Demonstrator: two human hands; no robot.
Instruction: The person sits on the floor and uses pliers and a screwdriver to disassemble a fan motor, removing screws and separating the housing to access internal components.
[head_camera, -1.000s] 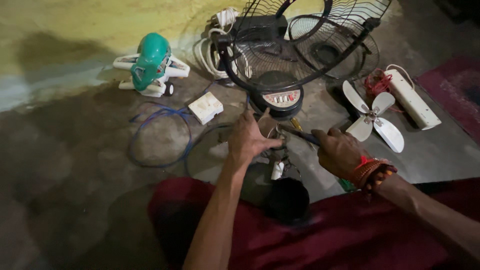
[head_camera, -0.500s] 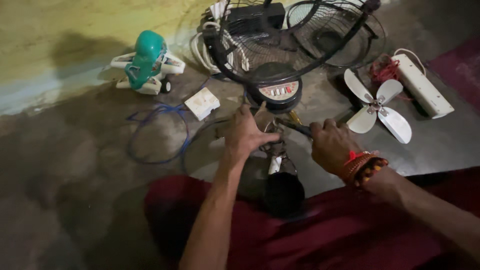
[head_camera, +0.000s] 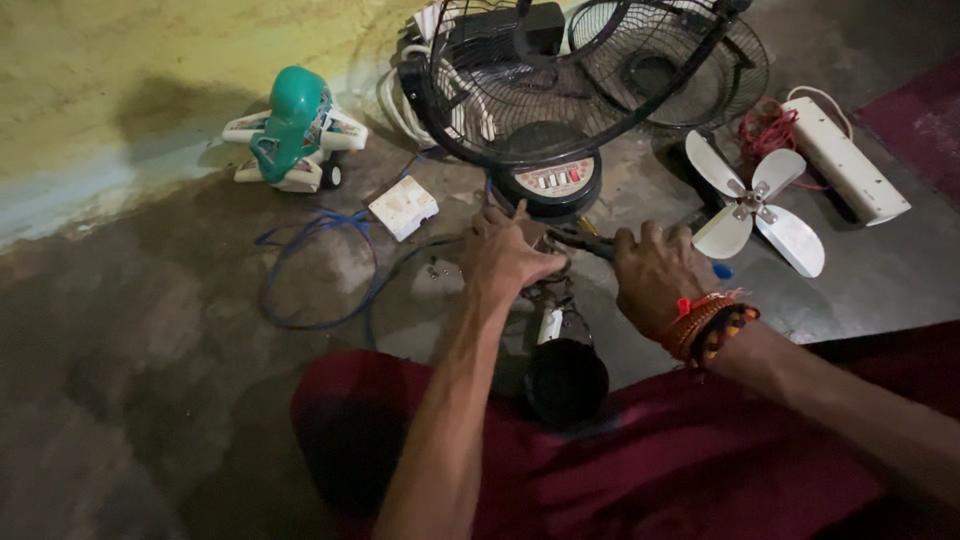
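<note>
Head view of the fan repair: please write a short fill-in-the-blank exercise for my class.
1. The white fan blade has ____ vanes.
2. The toy plane by the wall has a ____ body.
3. The loose cable on the floor is ____.
4. Beaded bracelets sit on the wrist of the ____ hand, while the left hand rests near the fan base.

Missing words: four; green; blue; right

Bare grey concrete floor (head_camera: 130, 400), w/ on it: green-white toy (head_camera: 292, 130), white switch box (head_camera: 403, 207), blue wire loop (head_camera: 315, 270), fan guard w/ control base (head_camera: 545, 180), white fan blade (head_camera: 755, 205), white power strip (head_camera: 845, 160).
</note>
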